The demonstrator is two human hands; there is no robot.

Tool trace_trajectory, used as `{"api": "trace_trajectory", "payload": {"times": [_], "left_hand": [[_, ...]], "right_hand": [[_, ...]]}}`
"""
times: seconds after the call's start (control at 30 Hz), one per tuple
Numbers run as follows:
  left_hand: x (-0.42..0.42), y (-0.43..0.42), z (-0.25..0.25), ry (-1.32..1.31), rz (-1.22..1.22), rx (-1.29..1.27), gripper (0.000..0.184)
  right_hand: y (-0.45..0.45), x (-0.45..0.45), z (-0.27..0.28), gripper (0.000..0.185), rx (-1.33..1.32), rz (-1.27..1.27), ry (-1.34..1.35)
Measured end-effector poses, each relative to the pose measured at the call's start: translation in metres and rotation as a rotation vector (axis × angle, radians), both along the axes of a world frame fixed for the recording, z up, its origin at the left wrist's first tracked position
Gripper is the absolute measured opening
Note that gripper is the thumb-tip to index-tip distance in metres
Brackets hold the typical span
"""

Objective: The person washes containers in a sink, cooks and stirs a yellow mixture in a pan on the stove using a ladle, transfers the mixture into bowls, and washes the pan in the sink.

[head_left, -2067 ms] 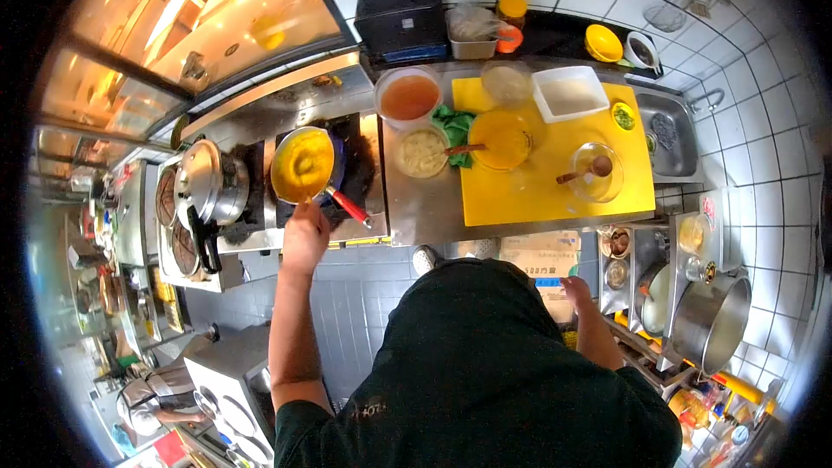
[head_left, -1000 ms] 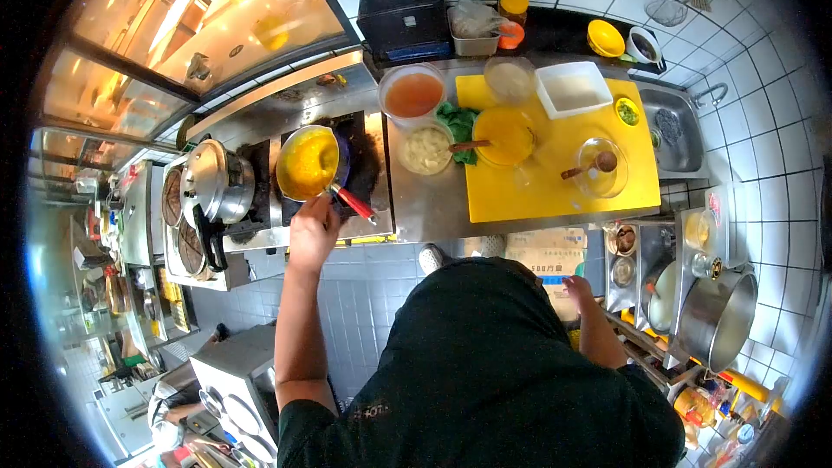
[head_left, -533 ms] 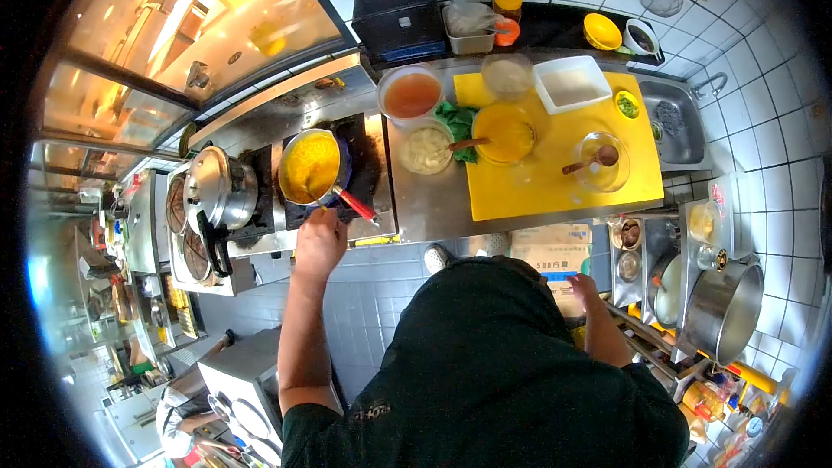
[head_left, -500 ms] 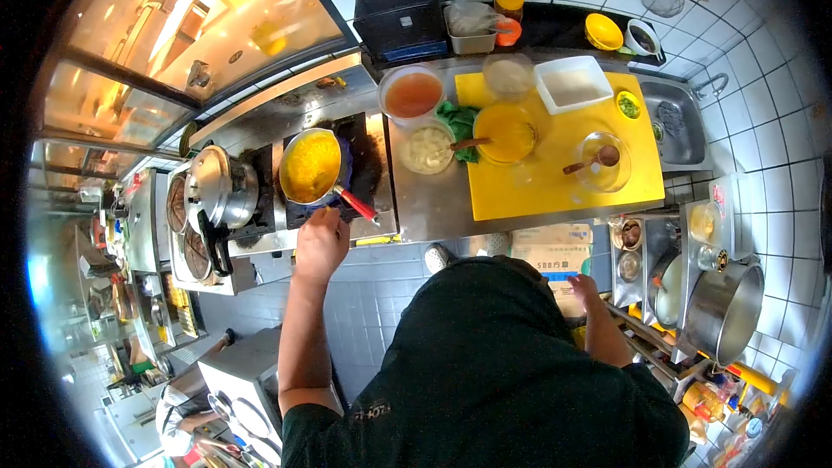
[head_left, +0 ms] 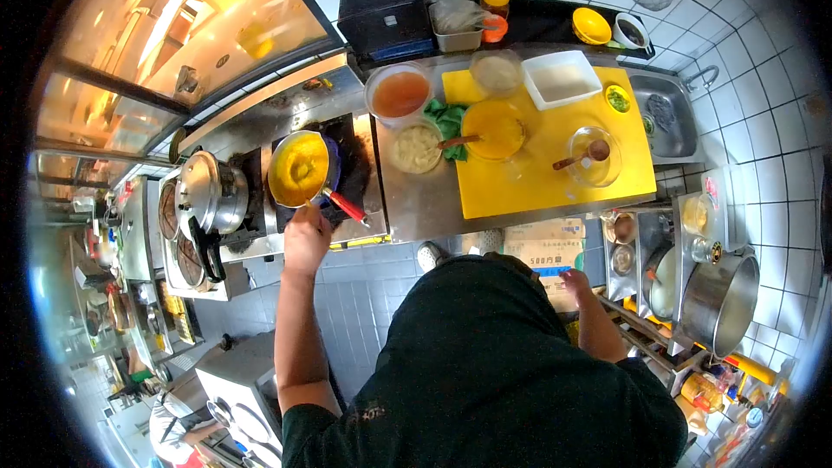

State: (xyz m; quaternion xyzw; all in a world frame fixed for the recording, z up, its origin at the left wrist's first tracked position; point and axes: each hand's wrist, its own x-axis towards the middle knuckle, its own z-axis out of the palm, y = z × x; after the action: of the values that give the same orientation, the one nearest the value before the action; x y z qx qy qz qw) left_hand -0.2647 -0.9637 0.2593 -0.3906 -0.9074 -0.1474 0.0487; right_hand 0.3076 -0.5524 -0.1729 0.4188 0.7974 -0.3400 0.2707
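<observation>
My left hand (head_left: pixel 308 238) is closed just below the near rim of a red-handled frying pan (head_left: pixel 349 206), which sits on the stove. Whatever thin thing its fingers pinch is mostly hidden. Inside the pan, a yellow egg mixture (head_left: pixel 299 165) shows swirled folds. My right hand (head_left: pixel 574 284) hangs by my side, fingers loosely apart, holding nothing visible. To the right of the stove stand a bowl of orange-red liquid (head_left: pixel 400 91), a bowl of pale pieces (head_left: pixel 416 147) and a bowl of yellow liquid (head_left: pixel 496 132) with a wooden-handled ladle (head_left: pixel 459 141) in it.
Left of the pan is a pressure cooker (head_left: pixel 208 191), its black handle jutting past the stove edge. A yellow cutting board (head_left: pixel 529 195) bears a white tub (head_left: pixel 562 80) and a glass bowl (head_left: pixel 593 175) with a ladle. A sink (head_left: pixel 680 134) lies far right. Another person (head_left: pixel 169 429) is at lower left.
The egg mixture has gone from a fairly even surface to swirled folds. My left hand has shifted slightly along the pan's near rim. The whole view has moved a little.
</observation>
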Motion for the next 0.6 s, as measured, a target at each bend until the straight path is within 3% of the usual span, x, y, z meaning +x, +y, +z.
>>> {"api": "trace_trajectory", "payload": {"times": [0.07, 0.17, 0.2, 0.27, 0.37, 0.5, 0.6], "left_hand": [[0.012, 0.008, 0.014, -0.073, -0.007, -0.091, 0.007], [0.01, 0.007, 0.023, -0.029, -0.055, 0.144, 0.006], [0.0, 0.001, 0.007, 0.034, -0.061, 0.221, 0.007], [-0.001, -0.007, -0.012, 0.017, -0.012, 0.074, 0.008], [0.01, -0.003, 0.002, 0.005, -0.013, -0.006, 0.009], [0.014, -0.005, 0.016, -0.002, 0.014, 0.16, 0.02], [0.008, -0.015, 0.0, 0.051, -0.002, 0.099, 0.026]], "right_hand": [[0.002, -0.002, 0.014, 0.033, 0.185, 0.382, -0.018], [-0.004, 0.005, 0.006, 0.033, 0.326, 0.404, 0.108], [-0.005, 0.009, 0.003, 0.034, 0.16, 0.076, 0.113], [-0.022, -0.027, 0.068, 0.036, -0.182, -0.579, 0.122], [-0.021, -0.034, 0.097, 0.038, -0.262, -0.604, 0.144], [-0.002, 0.014, 0.018, 0.034, -0.041, -0.057, 0.25], [0.007, 0.014, 0.019, 0.032, -0.038, 0.046, 0.321]]}}
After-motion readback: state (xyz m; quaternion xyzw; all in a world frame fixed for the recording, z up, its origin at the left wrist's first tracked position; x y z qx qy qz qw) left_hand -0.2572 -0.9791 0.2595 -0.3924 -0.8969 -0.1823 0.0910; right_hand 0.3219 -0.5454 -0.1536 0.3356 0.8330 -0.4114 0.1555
